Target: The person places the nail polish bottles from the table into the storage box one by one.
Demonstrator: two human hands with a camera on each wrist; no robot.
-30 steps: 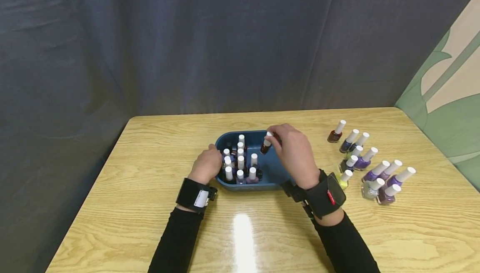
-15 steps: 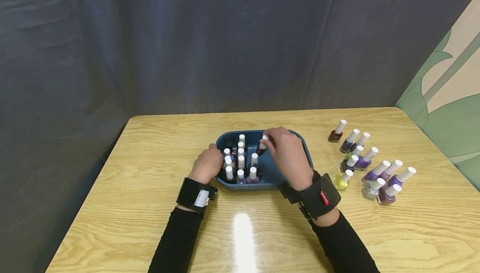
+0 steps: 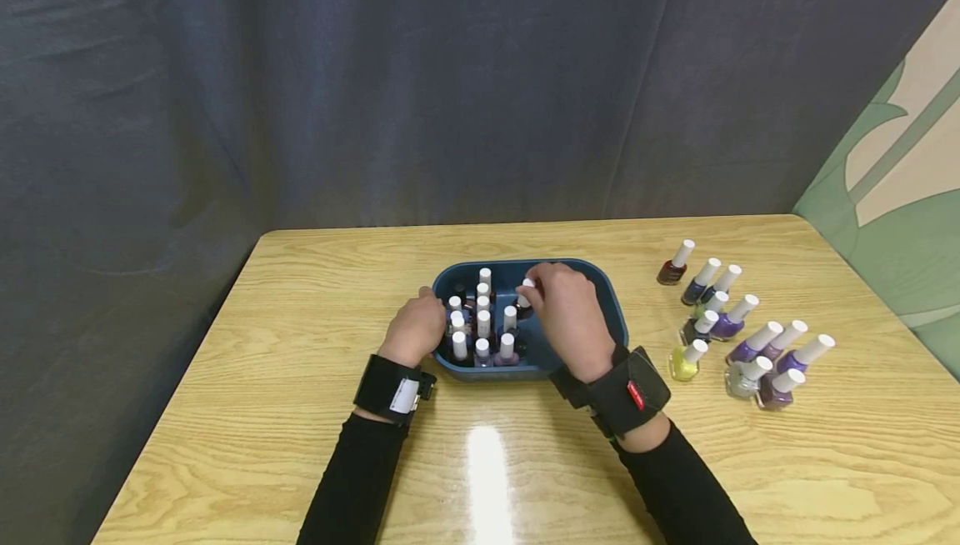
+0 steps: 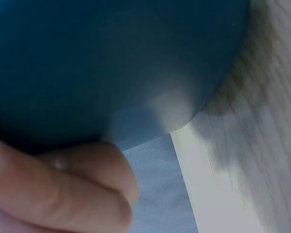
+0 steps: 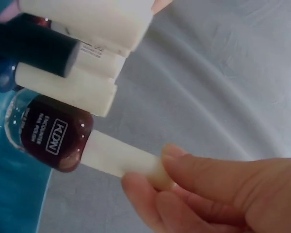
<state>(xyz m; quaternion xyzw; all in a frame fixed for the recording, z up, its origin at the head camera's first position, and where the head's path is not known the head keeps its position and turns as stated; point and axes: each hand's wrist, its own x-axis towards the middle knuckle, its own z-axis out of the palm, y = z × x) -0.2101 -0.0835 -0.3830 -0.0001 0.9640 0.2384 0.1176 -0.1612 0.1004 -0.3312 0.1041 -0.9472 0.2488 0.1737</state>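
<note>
My right hand [image 3: 572,317] pinches the white cap of a dark red nail polish bottle [image 5: 58,132] between thumb and fingertips. The bottle is inside the blue plastic bin [image 3: 617,303], beside several white-capped nail polish bottles [image 3: 483,324] standing in its left half. A bottle with a black cap [image 5: 36,48] shows among them in the right wrist view. At the bin's left end, my left hand [image 3: 415,328] grips the rim. Its curled fingers [image 4: 87,189] lie against the outer wall in the left wrist view; the thumb is hidden there.
On the table [image 3: 322,320], to the right of the bin, stand more bottles: a dark red one [image 3: 671,271], a yellow one [image 3: 684,363], a clear silvery one [image 3: 741,380] and several purple and dark blue ones. A dark curtain [image 3: 465,87] hangs behind the table.
My right hand has moved left and lowered the dark red bottle deeper into the bin, next to the standing bottles. The left hand has stayed at the bin's left end.
</note>
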